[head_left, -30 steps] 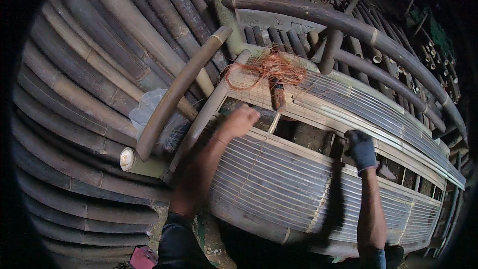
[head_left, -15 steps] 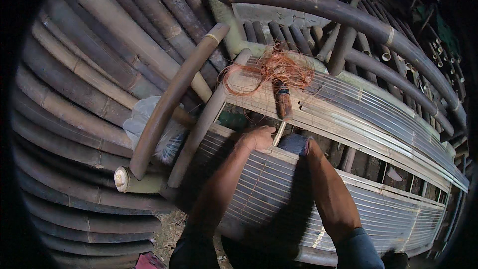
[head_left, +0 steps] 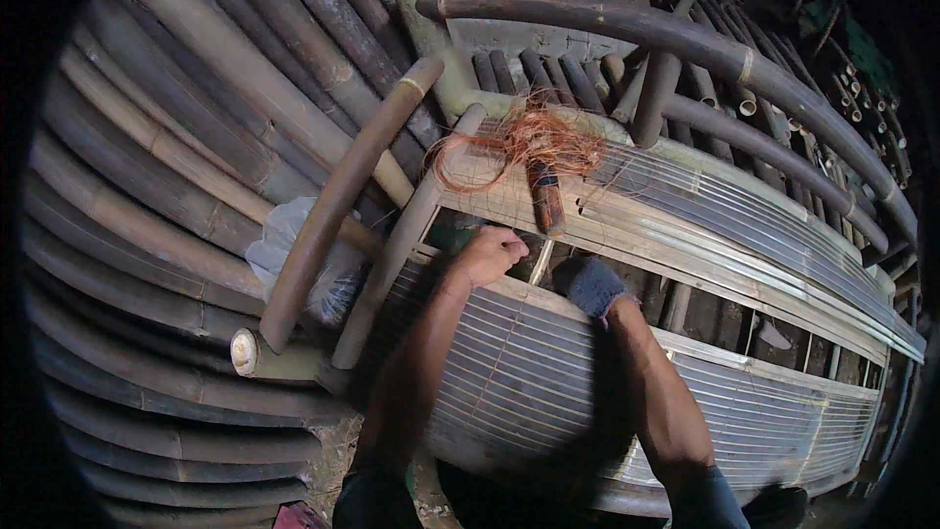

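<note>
My bare left hand is at the gap in the slatted bamboo seat, its fingers curled together. Whatever they hold, if anything, is hidden. On my right hand is a grey knit glove. It reaches over the seat's inner rail, and its fingertips are lost in the dark gap. Between the hands a pale bamboo crosspiece spans the gap. The slatted seat panel lies under my forearms. Just beyond my hands, a dark wooden handle sticks out from under a tangle of copper-coloured wire.
A bamboo armrest rises left of my left arm, with a clear plastic bag behind it. A curved bamboo backrest rail arches across the far side. Thick bamboo poles fill the left. More cut poles lie at far right.
My left hand has shifted slightly away from me and to the left, off the rail's edge. The gloved right hand has drawn back a little, so more of the glove shows.
</note>
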{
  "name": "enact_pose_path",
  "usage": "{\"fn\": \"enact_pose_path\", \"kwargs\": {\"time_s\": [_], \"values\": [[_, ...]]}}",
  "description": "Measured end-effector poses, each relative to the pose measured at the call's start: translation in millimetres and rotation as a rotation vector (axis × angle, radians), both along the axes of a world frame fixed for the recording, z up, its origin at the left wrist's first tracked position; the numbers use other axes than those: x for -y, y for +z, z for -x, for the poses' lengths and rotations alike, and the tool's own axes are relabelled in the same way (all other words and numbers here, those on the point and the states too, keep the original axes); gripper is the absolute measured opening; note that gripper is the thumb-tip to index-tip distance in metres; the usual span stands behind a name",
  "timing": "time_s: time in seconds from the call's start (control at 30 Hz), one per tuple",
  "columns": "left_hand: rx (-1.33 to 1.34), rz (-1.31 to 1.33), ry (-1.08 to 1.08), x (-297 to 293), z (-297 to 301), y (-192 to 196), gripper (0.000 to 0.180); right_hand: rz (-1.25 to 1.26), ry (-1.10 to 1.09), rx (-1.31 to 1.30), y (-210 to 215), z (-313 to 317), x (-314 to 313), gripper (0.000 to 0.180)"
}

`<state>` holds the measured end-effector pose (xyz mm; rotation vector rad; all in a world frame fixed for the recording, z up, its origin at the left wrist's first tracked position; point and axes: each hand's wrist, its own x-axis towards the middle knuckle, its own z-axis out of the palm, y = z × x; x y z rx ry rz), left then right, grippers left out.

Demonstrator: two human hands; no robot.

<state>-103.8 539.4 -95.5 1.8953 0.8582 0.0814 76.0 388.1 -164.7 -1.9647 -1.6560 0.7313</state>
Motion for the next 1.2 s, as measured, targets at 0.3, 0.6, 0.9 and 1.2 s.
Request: {"fn": "enact_pose_path", "kwargs": {"time_s": [0.3,0.6,0.9,1.2], "values": [[0.222,0.451,0.059,23,8,35,0.019,-0.434,-0.398,0.054,95,78,32,0.044],[0.191,0.426,-0.059,36,19,48,0.047,-0.366,-0.342,-0.574,94,96,63,0.019],[0.482,-0.406,-0.187,89,27,23,0.033,0.048,0.253,-0.882,215,55,283,0.021],[0.889,-0.353,-0.298,254,69,96,0.007,-0.489,-0.761,-0.784,202,-18,292,0.042]]}}
